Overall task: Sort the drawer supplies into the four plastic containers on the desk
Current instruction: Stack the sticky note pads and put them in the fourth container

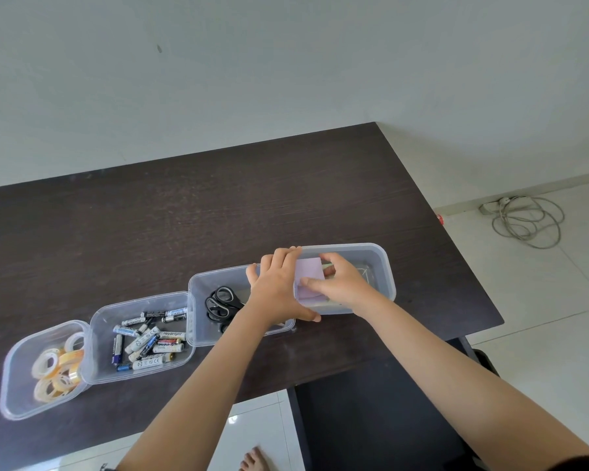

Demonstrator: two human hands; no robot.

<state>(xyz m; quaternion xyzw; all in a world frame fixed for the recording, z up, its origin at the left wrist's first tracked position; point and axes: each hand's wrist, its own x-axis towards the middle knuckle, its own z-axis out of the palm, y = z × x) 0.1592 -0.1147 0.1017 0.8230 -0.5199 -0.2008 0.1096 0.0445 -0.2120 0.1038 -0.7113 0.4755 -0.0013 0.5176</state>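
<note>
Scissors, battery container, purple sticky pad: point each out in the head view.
scissors (222, 303), head view, on the black handle loops.
battery container (97, 346), head view, on its clear left wall.
purple sticky pad (308, 267), head view, on its top face between the hands.
</note>
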